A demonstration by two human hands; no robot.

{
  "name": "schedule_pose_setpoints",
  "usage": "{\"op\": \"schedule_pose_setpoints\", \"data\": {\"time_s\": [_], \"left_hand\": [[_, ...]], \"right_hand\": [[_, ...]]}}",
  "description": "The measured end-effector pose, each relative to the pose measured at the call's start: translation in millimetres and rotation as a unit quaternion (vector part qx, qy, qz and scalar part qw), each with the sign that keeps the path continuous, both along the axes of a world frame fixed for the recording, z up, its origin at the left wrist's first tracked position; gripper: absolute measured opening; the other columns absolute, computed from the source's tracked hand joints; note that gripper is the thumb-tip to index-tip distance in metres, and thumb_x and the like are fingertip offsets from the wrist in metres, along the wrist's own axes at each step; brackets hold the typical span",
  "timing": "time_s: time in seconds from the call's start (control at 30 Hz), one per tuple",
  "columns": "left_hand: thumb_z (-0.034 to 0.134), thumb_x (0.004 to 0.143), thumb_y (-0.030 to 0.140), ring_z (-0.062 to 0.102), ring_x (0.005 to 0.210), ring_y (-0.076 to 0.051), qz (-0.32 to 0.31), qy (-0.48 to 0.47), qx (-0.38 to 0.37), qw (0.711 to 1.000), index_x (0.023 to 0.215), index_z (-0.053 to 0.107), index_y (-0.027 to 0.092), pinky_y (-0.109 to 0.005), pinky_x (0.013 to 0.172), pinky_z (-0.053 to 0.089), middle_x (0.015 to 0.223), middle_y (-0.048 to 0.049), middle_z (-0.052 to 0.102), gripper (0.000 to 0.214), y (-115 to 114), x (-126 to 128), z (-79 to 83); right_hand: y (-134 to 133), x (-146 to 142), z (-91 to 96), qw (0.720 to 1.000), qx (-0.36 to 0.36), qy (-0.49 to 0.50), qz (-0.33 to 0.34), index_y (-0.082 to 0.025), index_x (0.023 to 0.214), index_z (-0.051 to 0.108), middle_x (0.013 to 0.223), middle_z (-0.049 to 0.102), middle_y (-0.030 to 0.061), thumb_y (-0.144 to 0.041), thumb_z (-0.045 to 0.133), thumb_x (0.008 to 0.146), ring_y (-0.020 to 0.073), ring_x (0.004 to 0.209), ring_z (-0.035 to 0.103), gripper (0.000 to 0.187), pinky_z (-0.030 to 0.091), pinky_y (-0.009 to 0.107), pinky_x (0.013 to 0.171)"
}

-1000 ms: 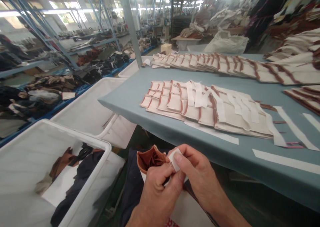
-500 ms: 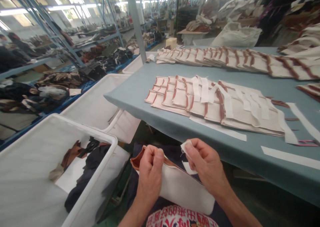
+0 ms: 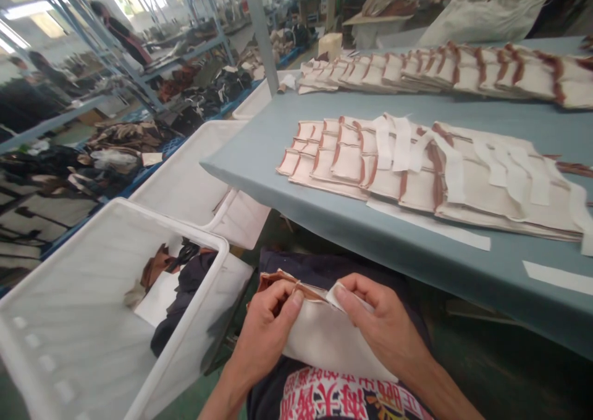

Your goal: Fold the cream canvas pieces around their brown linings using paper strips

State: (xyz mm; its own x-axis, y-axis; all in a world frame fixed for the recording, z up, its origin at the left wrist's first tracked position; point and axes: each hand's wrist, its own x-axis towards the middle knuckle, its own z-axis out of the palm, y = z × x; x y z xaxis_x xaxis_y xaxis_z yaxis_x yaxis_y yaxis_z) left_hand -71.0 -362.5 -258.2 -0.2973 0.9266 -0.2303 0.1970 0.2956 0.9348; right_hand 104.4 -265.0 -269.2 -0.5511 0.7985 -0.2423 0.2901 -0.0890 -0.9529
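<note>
A cream fabric piece with a brown-trimmed edge [image 3: 324,333] lies across my lap. My left hand [image 3: 273,318] pinches its upper edge between thumb and fingers. In my right hand [image 3: 370,312], a white fabric strip [image 3: 335,296] is gripped between thumb and forefinger, its end at the cream piece's upper edge, close to my left fingertips. Whether strip and edge touch, I cannot tell. Past my hands, on the blue-grey table [image 3: 259,160], overlapping cream pieces with brown edging [image 3: 347,160] lie in a row, with several white strips [image 3: 402,143] draped over them.
On my left stands a white bin [image 3: 125,222] holding dark and brown cloth; another white bin [image 3: 194,179] is behind it. A second row of cream pieces [image 3: 384,71] runs along the table's far side. A metal post [image 3: 262,31] rises by the table corner.
My right hand has come down and left, bringing the white strip to the cream piece's edge near my left fingers. The view has shifted, so the table appears further up and right.
</note>
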Motion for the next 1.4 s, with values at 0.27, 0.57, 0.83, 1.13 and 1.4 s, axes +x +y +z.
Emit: {"op": "schedule_pose_setpoints", "data": {"time_s": [0.27, 0.57, 0.83, 1.13, 1.4], "left_hand": [[0.057, 0.096, 0.033, 0.063, 0.08, -0.019, -0.041, -0.066, 0.05, 0.996, 0.097, 0.077, 0.014, -0.025, 0.068, 0.046, 0.09, -0.0066, 0.071, 0.028, 11, 7, 3.4], [0.051, 0.091, 0.016, 0.06, 0.075, -0.016, -0.033, -0.001, 0.088, 0.996, 0.09, 0.078, 0.016, -0.025, 0.071, 0.044, 0.082, -0.0017, 0.072, 0.027, 29, 19, 18.2], [0.052, 0.09, 0.015, 0.06, 0.075, -0.016, -0.023, -0.053, 0.09, 0.994, 0.091, 0.08, 0.017, -0.025, 0.069, 0.044, 0.079, -0.0004, 0.071, 0.028, 37, 22, 21.3], [0.053, 0.091, 0.018, 0.061, 0.078, -0.016, -0.011, -0.063, 0.088, 0.994, 0.094, 0.08, 0.014, -0.025, 0.071, 0.048, 0.087, -0.0029, 0.076, 0.028, 38, 22, 15.7], [0.053, 0.092, 0.016, 0.063, 0.077, -0.015, -0.01, -0.052, 0.096, 0.994, 0.094, 0.08, 0.015, -0.023, 0.07, 0.048, 0.085, -0.002, 0.076, 0.027, 38, 21, 16.4]], "right_hand": [[-5, 3, 32.3, 0.997, 0.069, -0.02, 0.02, -0.021, 0.077, 0.072, 0.07, 0.072, 0.0005, -0.044, 0.056, 0.095, 0.0169, 0.063, 0.063, 0.034, 0.045, 0.024, 0.057], [-6, 1, 30.2, 0.98, 0.19, -0.045, -0.026, -0.023, 0.088, 0.07, 0.077, 0.076, 0.0011, -0.034, 0.057, 0.097, 0.0171, 0.065, 0.07, 0.019, 0.047, 0.025, 0.057], [3, -4, 39.9, 0.976, 0.208, -0.053, -0.04, -0.024, 0.085, 0.067, 0.072, 0.074, 0.0007, -0.036, 0.057, 0.095, 0.0168, 0.058, 0.067, 0.019, 0.045, 0.025, 0.053], [9, -10, 34.7, 0.97, 0.222, -0.09, -0.044, -0.023, 0.084, 0.067, 0.072, 0.074, 0.0004, -0.038, 0.056, 0.096, 0.0174, 0.06, 0.067, 0.022, 0.043, 0.026, 0.054], [1, -15, 25.7, 0.951, 0.276, -0.121, -0.062, -0.023, 0.088, 0.066, 0.071, 0.074, -0.0002, -0.036, 0.055, 0.099, 0.0171, 0.058, 0.068, 0.02, 0.041, 0.026, 0.056]]}}
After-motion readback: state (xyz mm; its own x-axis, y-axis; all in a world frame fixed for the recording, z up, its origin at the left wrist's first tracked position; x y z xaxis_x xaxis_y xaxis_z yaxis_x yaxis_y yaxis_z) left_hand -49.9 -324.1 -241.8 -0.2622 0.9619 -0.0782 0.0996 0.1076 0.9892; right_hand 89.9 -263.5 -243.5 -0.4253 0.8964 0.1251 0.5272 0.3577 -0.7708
